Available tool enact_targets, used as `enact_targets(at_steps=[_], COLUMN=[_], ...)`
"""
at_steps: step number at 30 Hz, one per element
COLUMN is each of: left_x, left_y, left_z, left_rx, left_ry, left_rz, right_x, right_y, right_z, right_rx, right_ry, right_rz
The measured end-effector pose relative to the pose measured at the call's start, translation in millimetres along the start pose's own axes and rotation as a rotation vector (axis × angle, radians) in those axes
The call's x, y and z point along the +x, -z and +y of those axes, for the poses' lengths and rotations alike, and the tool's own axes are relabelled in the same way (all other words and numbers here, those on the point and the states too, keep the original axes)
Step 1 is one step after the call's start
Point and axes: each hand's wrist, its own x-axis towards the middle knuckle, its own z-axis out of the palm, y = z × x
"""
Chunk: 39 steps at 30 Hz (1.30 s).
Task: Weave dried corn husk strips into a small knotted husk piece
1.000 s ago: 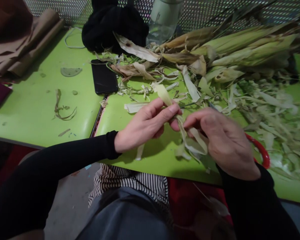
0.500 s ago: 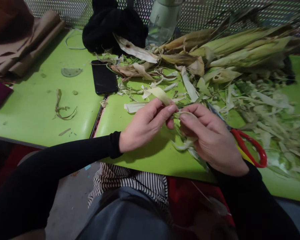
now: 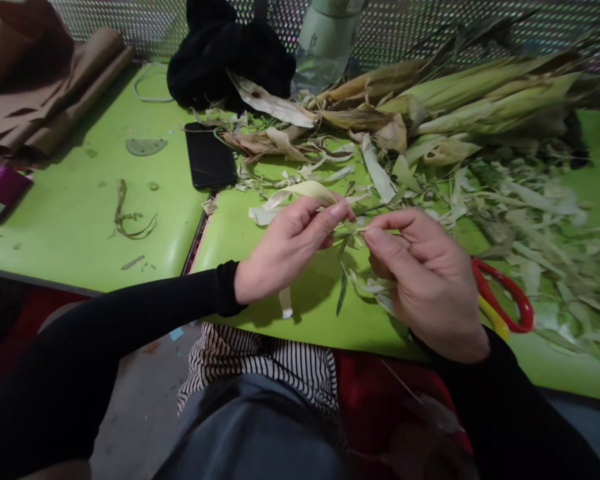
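Observation:
Over the green table, my left hand (image 3: 293, 240) is closed, thumb against fingers, on a pale corn husk strip (image 3: 303, 190) that curls out over the knuckles. My right hand (image 3: 425, 277) pinches the thin end of a husk strip between thumb and forefinger, just right of the left fingertips. Between the hands, thin green pieces (image 3: 347, 233) show, partly hidden by the fingers. Loose husk shreds (image 3: 370, 285) lie below the right fingers. The scissors (image 3: 505, 293), with red and yellow handles, rest beside the right wrist, their blades hidden behind that hand.
Whole corn husks (image 3: 480, 100) are piled at the back right, with shredded husk (image 3: 555, 247) in front. A black phone (image 3: 210, 157), clear bottle (image 3: 325, 53), black cloth bundle (image 3: 230, 60), protractor (image 3: 147, 146) and brown paper (image 3: 55, 87) also lie about the table (image 3: 80, 240).
My hands have drawn slightly apart, the right one moving a little right and down. The husk strip over my left hand now arches further left, and green pieces show between the hands.

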Motion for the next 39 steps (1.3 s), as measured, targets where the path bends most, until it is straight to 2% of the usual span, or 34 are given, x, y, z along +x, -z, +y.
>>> enact_targets(at_steps=[6, 13, 21, 32, 39], left_x=[-1, 1, 3, 2, 6], left_y=[0.0, 7.4, 10.9, 11.3, 16.1], left_z=[4, 5, 5, 13, 1], left_rx=[-0.017, -0.023, 0.114, 0.144, 0.111], left_ry=[0.054, 0.08, 0.164, 0.151, 0.113], left_rz=[0.012, -0.088, -0.097, -0.188, -0.204], right_x=[-1, -1, 0, 1, 8], right_y=[1, 1, 2, 6, 7], right_z=[0, -2, -1, -2, 3], right_rx=[0.021, 0.083, 0.108, 0.12, 0.121], right_ry=[-0.032, -0.042, -0.059, -0.068, -0.087], right_rz=[-0.016, -0.019, 0.009, 0.02, 0.016])
